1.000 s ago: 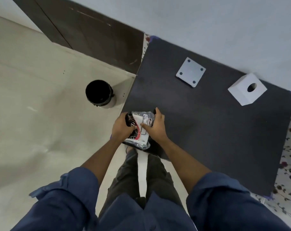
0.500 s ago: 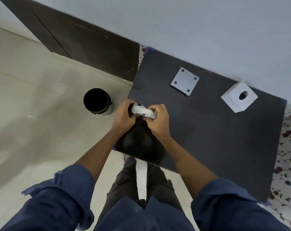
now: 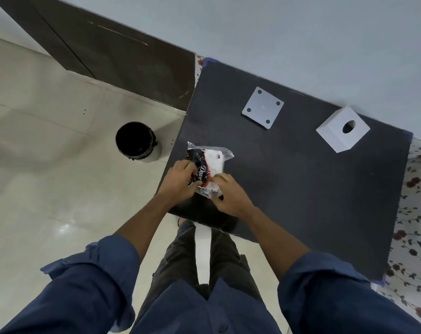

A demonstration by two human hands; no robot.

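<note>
A clear plastic packet (image 3: 210, 162) with black, white and red contents lies over the near left corner of the black table (image 3: 301, 189). My left hand (image 3: 179, 183) grips the packet's near left edge with curled fingers. My right hand (image 3: 230, 195) pinches its near right edge. The far end of the packet sticks out beyond both hands toward the table's middle.
A flat white square plate with four holes (image 3: 262, 107) and a white box with a round hole (image 3: 343, 132) sit at the table's far side. A black bin (image 3: 137, 142) stands on the tiled floor left of the table. A dark cabinet (image 3: 122, 59) lines the wall.
Half a second ago the packet was bunched up between both hands; now it is turned and stretched out flat, its length pointing away from me. Both hands kept their hold.
</note>
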